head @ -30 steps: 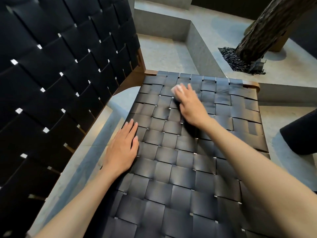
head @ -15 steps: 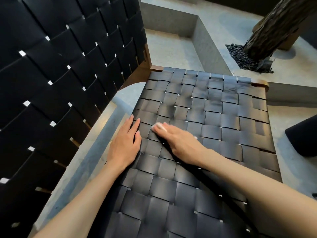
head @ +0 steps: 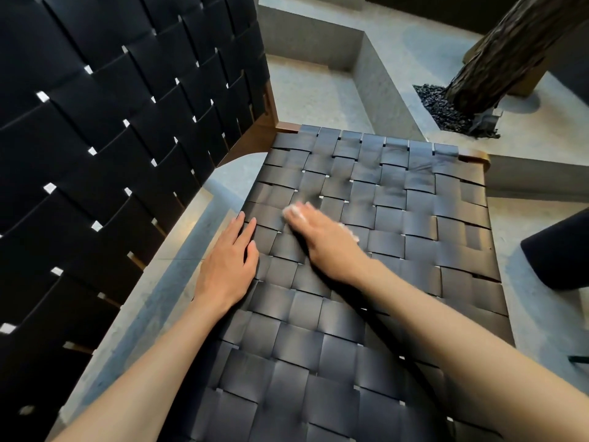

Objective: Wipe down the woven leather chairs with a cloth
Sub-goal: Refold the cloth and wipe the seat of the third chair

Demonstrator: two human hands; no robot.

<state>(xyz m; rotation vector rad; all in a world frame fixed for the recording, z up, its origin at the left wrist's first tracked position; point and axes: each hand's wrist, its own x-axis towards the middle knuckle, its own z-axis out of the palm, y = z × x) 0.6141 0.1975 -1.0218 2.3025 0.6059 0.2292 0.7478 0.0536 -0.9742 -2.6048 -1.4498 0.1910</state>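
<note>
The woven black leather seat (head: 398, 218) of a chair fills the middle of the view, with its woven backrest (head: 111, 138) rising at the left. My right hand (head: 325, 240) lies on the seat over a small white cloth (head: 291, 212), which peeks out past the fingertips and at the hand's right side. Whether the fingers curl round the cloth I cannot tell. My left hand (head: 228, 266) rests flat on the seat's left edge, fingers straight.
A wooden frame corner (head: 475, 156) shows at the seat's far right. Grey concrete floor and a low step (head: 376, 78) lie beyond. A tree trunk (head: 510, 49) stands in black gravel at the far right. A dark rounded object (head: 561, 253) sits right of the seat.
My right hand with the cloth swept from the far end of the seat back toward me and leftward, close to my left hand. The left hand stayed in place.
</note>
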